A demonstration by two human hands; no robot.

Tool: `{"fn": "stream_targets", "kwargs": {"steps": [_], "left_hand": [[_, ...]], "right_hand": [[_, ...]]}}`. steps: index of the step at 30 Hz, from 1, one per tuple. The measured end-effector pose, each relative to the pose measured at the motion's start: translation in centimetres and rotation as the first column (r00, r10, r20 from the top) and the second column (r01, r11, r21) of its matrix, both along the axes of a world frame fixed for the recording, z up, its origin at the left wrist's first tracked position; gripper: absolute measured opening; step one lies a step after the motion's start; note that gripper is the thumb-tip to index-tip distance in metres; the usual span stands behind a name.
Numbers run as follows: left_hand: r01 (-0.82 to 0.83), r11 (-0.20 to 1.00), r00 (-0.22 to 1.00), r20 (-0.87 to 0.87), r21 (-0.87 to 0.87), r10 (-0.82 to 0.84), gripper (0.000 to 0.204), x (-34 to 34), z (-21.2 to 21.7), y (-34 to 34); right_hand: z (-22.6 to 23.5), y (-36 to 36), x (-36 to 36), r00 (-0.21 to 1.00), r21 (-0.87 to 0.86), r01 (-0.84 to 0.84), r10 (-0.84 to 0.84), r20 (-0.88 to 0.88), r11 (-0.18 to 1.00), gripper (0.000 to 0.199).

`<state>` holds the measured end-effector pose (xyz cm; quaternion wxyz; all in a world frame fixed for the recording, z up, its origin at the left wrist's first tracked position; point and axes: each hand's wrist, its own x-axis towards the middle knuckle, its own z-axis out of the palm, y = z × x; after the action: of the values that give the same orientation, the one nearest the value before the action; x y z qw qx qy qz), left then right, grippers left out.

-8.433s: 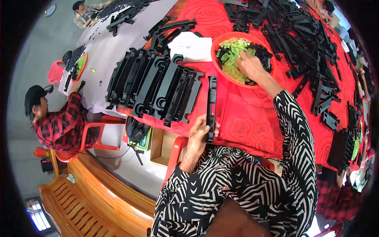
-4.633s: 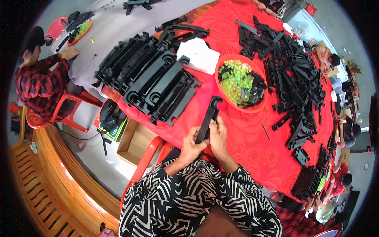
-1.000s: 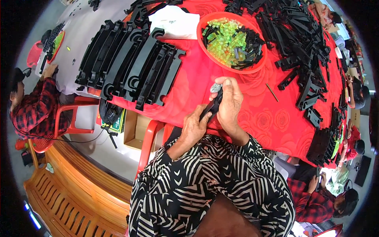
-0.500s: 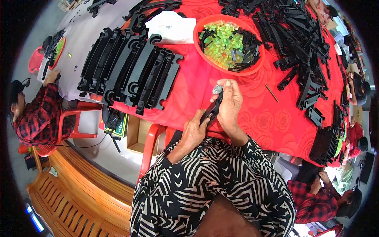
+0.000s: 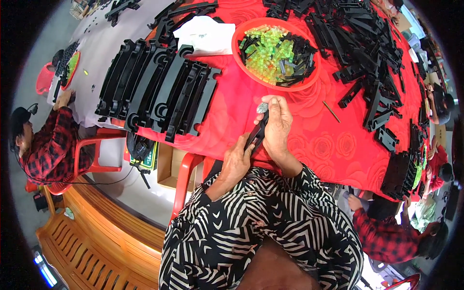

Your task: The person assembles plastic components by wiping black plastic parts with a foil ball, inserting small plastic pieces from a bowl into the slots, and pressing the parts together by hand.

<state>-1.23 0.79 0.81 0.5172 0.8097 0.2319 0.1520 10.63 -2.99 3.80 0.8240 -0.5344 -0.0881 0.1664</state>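
Note:
A long black plastic part (image 5: 254,137) stands nearly upright above the near edge of the red cloth. My left hand (image 5: 238,162) grips its lower end. My right hand (image 5: 277,126) wraps around its upper half, and a small grey metal tool (image 5: 262,107) shows between the right fingertips at the part's top. Beyond my hands sits a red bowl (image 5: 247,69) holding translucent green pieces (image 5: 267,48) and small black clips (image 5: 296,60).
Finished black parts lie in a row (image 5: 159,92) at left, with white paper (image 5: 205,35) behind. A large heap of black parts (image 5: 367,48) fills the right. A thin stick (image 5: 331,111) lies on the cloth. People in red plaid sit at far left (image 5: 48,145) and lower right (image 5: 386,237).
Earlier my right hand reached into the bowl; then both hands brought one black part to the table edge. In the last second the hands barely moved; the view shifted slightly.

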Motion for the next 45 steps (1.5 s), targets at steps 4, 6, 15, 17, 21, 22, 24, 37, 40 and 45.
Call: {"fn": "stream_targets", "kwargs": {"steps": [4,6,15,17,21,22,24,37,40,45], "left_hand": [[0.072,0.996,0.994,-0.083,-0.047,-0.076,0.027,-0.2,0.8,0.2],[0.062,0.998,0.997,-0.047,-0.03,-0.064,0.025,-0.3,0.6,-0.1],[0.036,0.997,0.998,-0.039,-0.073,-0.039,0.028,0.2,0.3,-0.2],[0.036,0.997,0.999,-0.015,-0.069,-0.038,0.03,0.1,0.1,0.0],[0.028,0.994,0.999,-0.026,-0.104,-0.031,0.031,0.0,0.5,-0.1],[0.04,0.994,0.999,0.005,-0.1,-0.04,0.03,0.0,0.5,-0.1],[0.05,0.994,0.998,0.036,-0.095,-0.047,0.029,-0.2,0.5,0.0],[0.351,-0.013,0.931,0.35,-0.936,-0.106,0.034,-0.9,3.1,1.3],[0.357,-0.087,0.905,0.368,-0.93,-0.215,0.056,-0.7,3.6,2.2],[0.5,0.036,0.848,0.48,-0.865,-0.225,0.08,-1.3,3.5,1.7]], "right_hand": [[-0.2,-0.6,0.7,0.994,0.016,0.042,-0.04,-0.103,0.999,0.019],[0.0,-0.8,0.6,0.991,-0.016,0.042,-0.044,-0.127,0.999,0.019],[-0.1,-0.8,0.9,0.995,0.007,0.088,-0.087,-0.055,0.996,0.018],[0.0,-0.7,0.7,0.996,-0.003,0.085,-0.086,-0.039,0.996,0.018],[0.2,-0.9,0.6,0.997,0.029,0.07,-0.069,-0.044,0.997,0.018],[0.5,-1.1,0.6,0.998,0.04,0.056,-0.054,-0.041,0.998,0.018],[0.8,-1.4,0.5,0.999,0.052,0.038,-0.036,-0.039,0.998,0.018],[2.5,-3.2,3.5,0.882,0.109,-0.471,0.47,0.038,0.875,0.037],[2.9,-2.6,3.2,0.893,0.131,-0.434,0.445,-0.068,0.891,0.03],[2.4,-1.8,3.0,0.942,0.073,-0.324,0.329,-0.074,0.943,0.024]]}}
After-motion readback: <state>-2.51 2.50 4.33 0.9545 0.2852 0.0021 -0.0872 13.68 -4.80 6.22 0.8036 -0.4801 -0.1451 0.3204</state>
